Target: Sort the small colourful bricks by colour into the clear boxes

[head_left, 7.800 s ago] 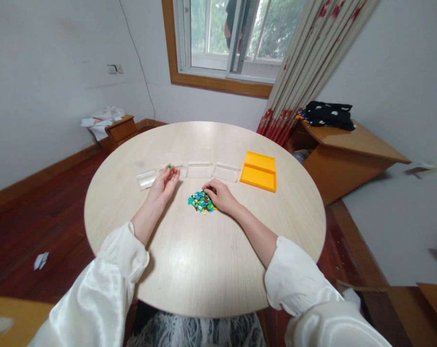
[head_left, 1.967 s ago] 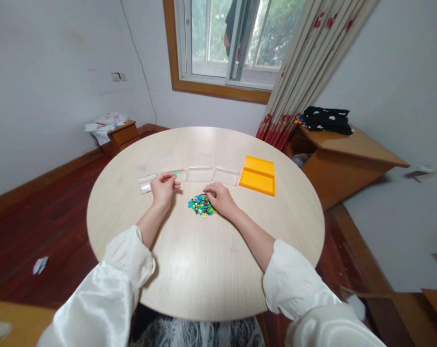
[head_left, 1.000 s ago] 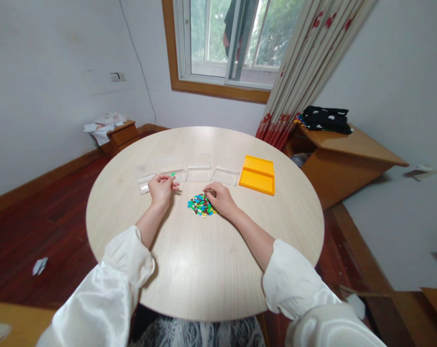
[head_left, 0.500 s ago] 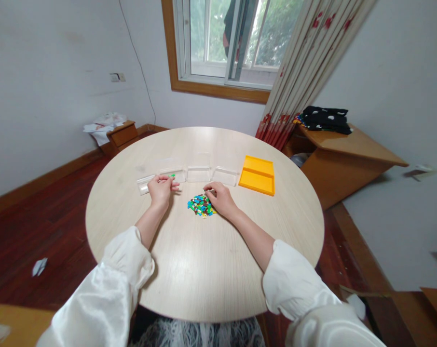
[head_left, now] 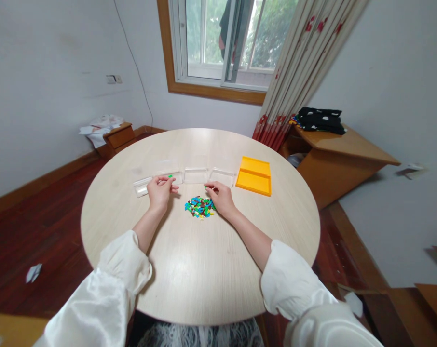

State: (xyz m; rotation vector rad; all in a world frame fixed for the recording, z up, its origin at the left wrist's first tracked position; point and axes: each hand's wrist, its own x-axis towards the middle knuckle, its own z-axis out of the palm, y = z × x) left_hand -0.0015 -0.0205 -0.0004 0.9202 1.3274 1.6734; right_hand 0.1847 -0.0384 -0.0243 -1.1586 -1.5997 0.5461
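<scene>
My left hand (head_left: 159, 191) is closed in a pinch on a small green plastic block (head_left: 170, 176), held near the clear box (head_left: 178, 177) at the left. Just behind the pile, my right hand (head_left: 220, 196) pinches a small dark greenish block (head_left: 205, 186), mostly covered by the fingertips. Between my hands, a loose pile of small plastic blocks (head_left: 198, 207) lies on the table, in blue, green, brown, white and yellow.
Several clear boxes stand in a curved row behind the pile, including a middle one (head_left: 196, 176) and one at right (head_left: 222, 177). An open yellow case (head_left: 253, 182) lies right of them. All rest on a round pale table (head_left: 200, 270).
My right hand has lifted back slightly from the pile, with a small block showing at its fingertips. My left hand stays almost in place with the green block. The view has shifted slightly.
</scene>
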